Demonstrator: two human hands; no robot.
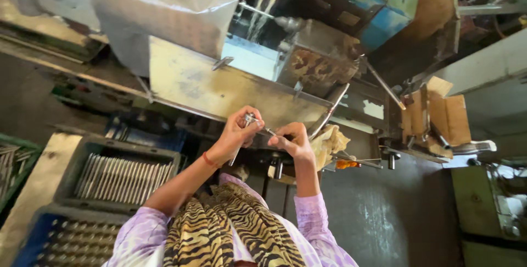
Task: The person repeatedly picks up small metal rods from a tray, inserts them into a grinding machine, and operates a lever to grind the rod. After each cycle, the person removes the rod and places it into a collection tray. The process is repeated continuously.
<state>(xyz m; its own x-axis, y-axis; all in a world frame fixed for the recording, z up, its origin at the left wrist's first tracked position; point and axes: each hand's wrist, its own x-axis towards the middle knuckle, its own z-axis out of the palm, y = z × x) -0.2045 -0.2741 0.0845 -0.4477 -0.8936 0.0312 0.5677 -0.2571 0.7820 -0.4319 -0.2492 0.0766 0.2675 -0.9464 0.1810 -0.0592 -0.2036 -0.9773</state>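
Note:
My left hand (237, 134) is raised in front of me, its fingers closed on a small shiny metal part (250, 118). A red thread circles that wrist. My right hand (295, 142) is close beside it and pinches the other end of a thin metal pin (269, 131) that runs between the two hands. Both hands hover just below the edge of a worn sheet-metal tray (208, 88). A striped scarf and lilac sleeves fill the bottom of the view.
To the left, a dark crate (118, 176) holds several long metal rods, with a blue crate (66, 242) of round-ended parts below it. A yellowish rag (329, 142) lies right of my right hand. A blue-green machine (379, 9) and cardboard pieces (442, 114) stand behind.

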